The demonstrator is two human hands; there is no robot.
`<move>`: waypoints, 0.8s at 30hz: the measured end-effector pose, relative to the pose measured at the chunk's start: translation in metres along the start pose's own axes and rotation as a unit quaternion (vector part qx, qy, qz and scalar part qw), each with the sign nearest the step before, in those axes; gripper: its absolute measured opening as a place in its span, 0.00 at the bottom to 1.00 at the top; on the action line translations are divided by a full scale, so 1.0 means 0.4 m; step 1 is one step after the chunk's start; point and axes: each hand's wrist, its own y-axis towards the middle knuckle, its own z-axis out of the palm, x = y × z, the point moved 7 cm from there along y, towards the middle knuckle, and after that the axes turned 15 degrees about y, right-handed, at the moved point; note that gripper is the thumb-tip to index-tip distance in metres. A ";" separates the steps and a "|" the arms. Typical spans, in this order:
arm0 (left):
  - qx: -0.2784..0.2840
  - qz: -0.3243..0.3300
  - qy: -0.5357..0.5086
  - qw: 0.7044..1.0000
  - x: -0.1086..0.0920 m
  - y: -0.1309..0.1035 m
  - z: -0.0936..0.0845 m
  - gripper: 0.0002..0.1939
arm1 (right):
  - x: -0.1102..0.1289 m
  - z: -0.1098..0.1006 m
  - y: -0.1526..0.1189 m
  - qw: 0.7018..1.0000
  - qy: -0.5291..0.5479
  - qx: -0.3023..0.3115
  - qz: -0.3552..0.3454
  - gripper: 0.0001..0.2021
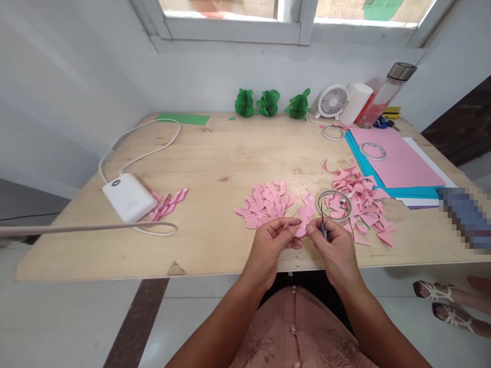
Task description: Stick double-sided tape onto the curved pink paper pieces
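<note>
My left hand (278, 236) pinches a small pink paper cutout (302, 230) between thumb and fingers. Close beside it, my right hand (333, 241) is closed around slim dark scissors (323, 227), their thin tips pointing away from me. The right thumb and fingertips also come up against the cutout's edge. Just beyond the hands lies a heap of curved pink paper pieces (266, 202). A roll of tape (319, 205) rests on loose pink scraps (360, 199) to the right. Fingers hide part of the cutout and the scissors' handles.
Three green paper figures (269, 104) stand along the wall near a small white fan (333, 102) and a bottle (387, 94). Pink sheets (402, 163) lie on blue ones at right. A white power bank (129, 198) with a cable sits left. A person's feet (441, 301) show lower right.
</note>
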 end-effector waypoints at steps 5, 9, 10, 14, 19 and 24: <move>0.018 -0.006 -0.011 1.000 0.002 0.000 0.008 0.09 | -0.016 -0.009 -0.002 0.999 0.038 -0.018 0.029 0.09; 0.023 0.001 -0.003 1.000 0.002 -0.003 0.011 0.11 | -0.014 -0.014 -0.004 0.999 0.033 -0.028 0.021 0.10; 0.021 0.003 0.000 1.000 0.002 -0.004 0.010 0.12 | -0.012 -0.015 -0.004 0.999 0.029 -0.031 0.015 0.10; 0.033 0.008 -0.002 0.999 -0.002 -0.010 0.011 0.17 | -0.008 -0.017 -0.004 0.999 0.012 -0.036 0.000 0.11; 0.032 0.011 -0.014 0.999 -0.005 -0.009 0.014 0.15 | -0.010 -0.018 -0.005 0.999 0.004 -0.036 -0.008 0.11; -0.024 0.035 0.022 0.999 -0.011 -0.006 0.009 0.08 | -0.009 -0.016 -0.009 0.999 0.027 -0.041 -0.006 0.10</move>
